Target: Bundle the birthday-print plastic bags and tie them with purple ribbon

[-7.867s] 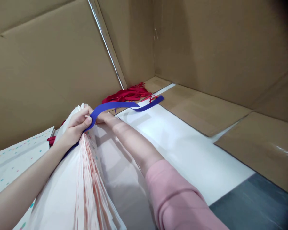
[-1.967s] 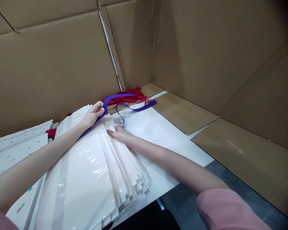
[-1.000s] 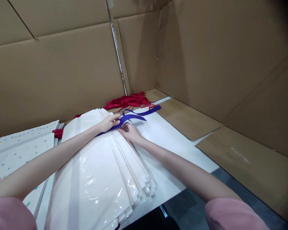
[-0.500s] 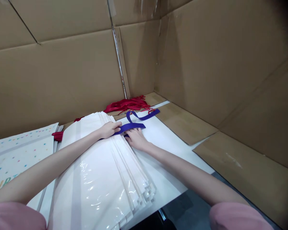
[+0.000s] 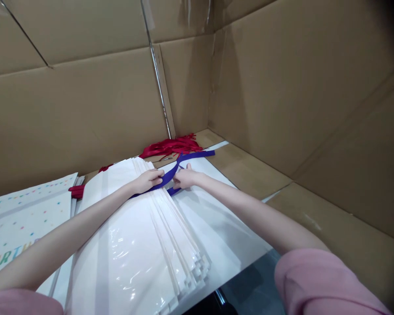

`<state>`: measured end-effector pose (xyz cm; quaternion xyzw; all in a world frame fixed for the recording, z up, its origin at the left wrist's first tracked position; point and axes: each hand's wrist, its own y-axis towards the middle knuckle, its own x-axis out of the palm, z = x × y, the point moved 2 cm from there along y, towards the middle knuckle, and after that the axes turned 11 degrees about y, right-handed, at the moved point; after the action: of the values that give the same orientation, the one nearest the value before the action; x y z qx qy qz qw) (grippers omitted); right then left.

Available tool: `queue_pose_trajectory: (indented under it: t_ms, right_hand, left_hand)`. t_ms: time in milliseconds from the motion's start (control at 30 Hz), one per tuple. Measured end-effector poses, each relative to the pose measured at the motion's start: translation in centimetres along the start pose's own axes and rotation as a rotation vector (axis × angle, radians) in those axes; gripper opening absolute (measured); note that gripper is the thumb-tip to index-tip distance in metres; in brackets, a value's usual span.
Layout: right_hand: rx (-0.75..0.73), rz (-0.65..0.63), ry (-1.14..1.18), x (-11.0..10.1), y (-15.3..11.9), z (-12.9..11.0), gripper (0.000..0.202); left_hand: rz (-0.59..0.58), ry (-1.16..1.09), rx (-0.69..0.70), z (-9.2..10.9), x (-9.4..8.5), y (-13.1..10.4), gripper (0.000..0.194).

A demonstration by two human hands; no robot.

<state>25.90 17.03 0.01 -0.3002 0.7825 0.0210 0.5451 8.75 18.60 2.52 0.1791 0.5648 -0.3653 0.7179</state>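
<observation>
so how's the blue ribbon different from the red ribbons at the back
The blue ribbon is a single wide strip, pinched by the left hand and right hand over the stack of white bags. The red ribbons are thinner, many, bundled in a loose heap by the cardboard wall, untouched. Both are flat fabric strips.

Pink sleeves pushed up above the elbows, forearms and both hands bare.

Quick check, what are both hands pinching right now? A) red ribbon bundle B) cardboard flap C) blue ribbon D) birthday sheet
C: the left hand and right hand each pinch the blue ribbon over the white bag stack; the red ribbons lie untouched behind.
</observation>
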Motion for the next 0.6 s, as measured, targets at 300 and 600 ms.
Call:
queue_pose_trajectory:
  t_ms: [300,600]
  right_hand:
    - [-0.022,-0.080,-0.073,-5.5,-2.4,1.2,0.026]
    - [-0.262,0.062,-0.102,-8.9,-3.1,-3.0,0.026]
  left_hand:
    - [0.094,-0.170,-0.017,0.2,-0.7,-0.4,0.031]
    - [0.119,-0.449,-0.052,-0.9,-0.1,-0.3,0.033]
